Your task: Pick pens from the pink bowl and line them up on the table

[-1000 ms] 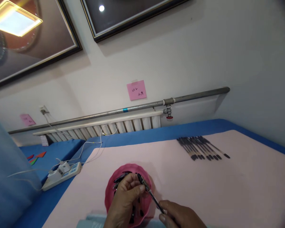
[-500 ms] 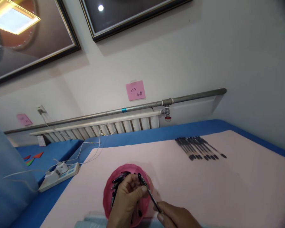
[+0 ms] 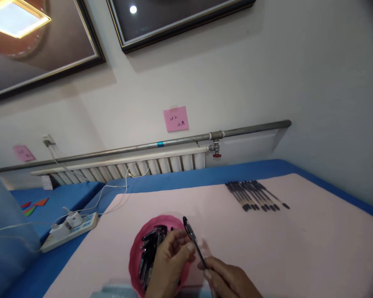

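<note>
A dark pen (image 3: 195,241) slants up between my hands, its black cap end pointing up. My right hand (image 3: 226,276) grips the pen's lower part between thumb and fingers. Against the upper part, near the cap, are the curled fingers and thumb of my left hand (image 3: 174,260). Below that hand stands a pink scalloped bowl (image 3: 133,260) holding several black pens (image 3: 149,248), partly hidden by the hand. Farther off to the right, a row of several dark-capped pens (image 3: 251,195) lies side by side on the pink sheet (image 3: 298,248).
Left of the sheet, a white power strip (image 3: 71,232) with plugs and cables lies on the blue table edge. Small coloured pieces (image 3: 41,202) rest on a neighbouring blue table. Behind are a radiator (image 3: 170,161), a pipe (image 3: 186,138) and the wall.
The pen has risen a little and stands steeper, its cap end now above the bowl's rim. My left hand has shifted slightly right relative to the bowl, uncovering more pens.
</note>
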Demonstrator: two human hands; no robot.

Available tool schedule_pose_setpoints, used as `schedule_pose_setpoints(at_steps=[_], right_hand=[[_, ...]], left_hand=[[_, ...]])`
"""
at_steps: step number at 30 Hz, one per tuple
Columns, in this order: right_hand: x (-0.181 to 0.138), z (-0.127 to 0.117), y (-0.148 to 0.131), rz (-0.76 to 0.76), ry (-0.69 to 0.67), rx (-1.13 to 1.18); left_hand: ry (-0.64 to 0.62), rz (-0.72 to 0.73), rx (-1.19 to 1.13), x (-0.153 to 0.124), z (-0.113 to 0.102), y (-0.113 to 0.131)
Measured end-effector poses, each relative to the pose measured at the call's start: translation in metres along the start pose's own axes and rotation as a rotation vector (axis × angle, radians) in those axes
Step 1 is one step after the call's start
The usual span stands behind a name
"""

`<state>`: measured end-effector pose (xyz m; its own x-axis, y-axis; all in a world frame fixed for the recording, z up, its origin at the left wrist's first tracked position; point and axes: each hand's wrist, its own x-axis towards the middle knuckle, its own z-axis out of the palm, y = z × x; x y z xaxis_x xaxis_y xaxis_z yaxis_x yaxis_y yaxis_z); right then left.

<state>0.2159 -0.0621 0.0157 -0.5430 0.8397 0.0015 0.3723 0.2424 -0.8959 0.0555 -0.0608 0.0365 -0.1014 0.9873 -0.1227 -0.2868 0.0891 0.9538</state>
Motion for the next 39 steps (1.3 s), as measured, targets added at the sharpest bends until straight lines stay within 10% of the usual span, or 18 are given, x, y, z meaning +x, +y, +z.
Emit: schedule_pose_setpoints(at_steps=[8, 39], right_hand=[[0.006, -0.049, 0.028, 0.279, 0.421, -0.453], [0.029, -0.091, 0.059, 0.485, 0.499, -0.855]], left_hand=[[0.105, -0.043, 0.099, -0.002, -0.002, -0.008], [0.003, -0.014, 0.376, -0.006, 0.005, -0.019]])
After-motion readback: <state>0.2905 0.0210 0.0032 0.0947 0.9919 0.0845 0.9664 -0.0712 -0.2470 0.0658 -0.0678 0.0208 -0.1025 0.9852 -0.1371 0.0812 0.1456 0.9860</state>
